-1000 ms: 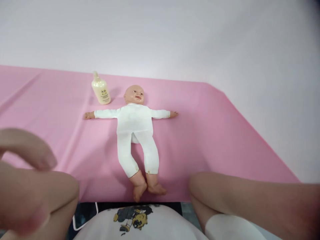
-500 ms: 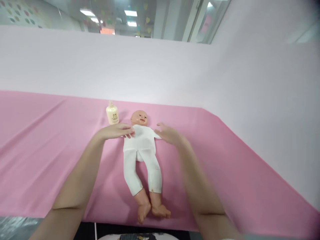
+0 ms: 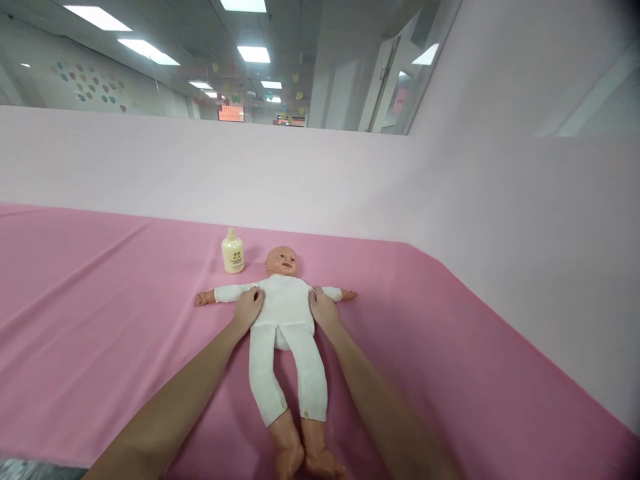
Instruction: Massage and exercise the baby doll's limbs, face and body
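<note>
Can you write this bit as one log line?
left hand: on doll side | right hand: on other side | bottle: by head

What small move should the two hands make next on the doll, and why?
Probably close the fingers and grip the trunk. The left hand and right hand lie flat against both sides of the plastic baby doll in white clothes, which lies face up on the pink cloth, not yet lifted.

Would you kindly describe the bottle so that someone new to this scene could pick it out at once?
Start from the pink cloth that covers the table, and find the doll lying on its back with both hands at its sides. The bottle stands upright just beyond the doll's outstretched arm, beside its head. It is small, cream-coloured and the only container there.
</note>
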The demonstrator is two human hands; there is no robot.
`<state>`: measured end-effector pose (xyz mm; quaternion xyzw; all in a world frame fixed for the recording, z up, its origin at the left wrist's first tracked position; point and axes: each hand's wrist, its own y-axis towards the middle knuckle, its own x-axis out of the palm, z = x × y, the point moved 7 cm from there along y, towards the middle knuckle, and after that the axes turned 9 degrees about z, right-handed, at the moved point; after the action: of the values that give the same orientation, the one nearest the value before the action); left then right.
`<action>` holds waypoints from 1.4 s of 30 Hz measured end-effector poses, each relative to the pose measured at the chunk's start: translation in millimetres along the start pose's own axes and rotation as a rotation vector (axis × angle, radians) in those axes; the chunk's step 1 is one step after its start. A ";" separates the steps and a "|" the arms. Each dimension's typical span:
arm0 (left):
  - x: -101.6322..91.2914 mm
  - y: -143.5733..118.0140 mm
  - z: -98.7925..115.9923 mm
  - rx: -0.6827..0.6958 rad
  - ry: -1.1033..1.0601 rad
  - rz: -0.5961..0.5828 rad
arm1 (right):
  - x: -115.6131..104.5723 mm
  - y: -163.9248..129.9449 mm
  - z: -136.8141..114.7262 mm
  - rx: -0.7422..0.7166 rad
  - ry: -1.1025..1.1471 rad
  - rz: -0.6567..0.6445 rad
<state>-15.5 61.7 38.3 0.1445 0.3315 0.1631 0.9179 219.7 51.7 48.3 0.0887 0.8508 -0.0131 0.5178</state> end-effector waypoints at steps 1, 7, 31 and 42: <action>-2.6 -1.9 -3.6 0.009 0.015 -0.006 | 0.3 0.5 3.0 -0.002 0.004 0.029; -15.2 -6.6 -5.6 0.069 0.087 0.010 | 5.2 6.4 15.3 -0.015 0.059 0.144; -19.5 -2.4 -28.5 -0.086 0.002 0.115 | 18.4 34.3 49.6 0.099 1.213 0.340; -16.8 1.9 -42.0 -0.194 -0.515 0.261 | 14.8 36.7 47.7 0.008 1.167 0.392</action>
<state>-55.7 63.5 17.4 0.1340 0.0494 0.2685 0.9526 261.0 84.5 15.7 0.2379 0.9617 0.1299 -0.0408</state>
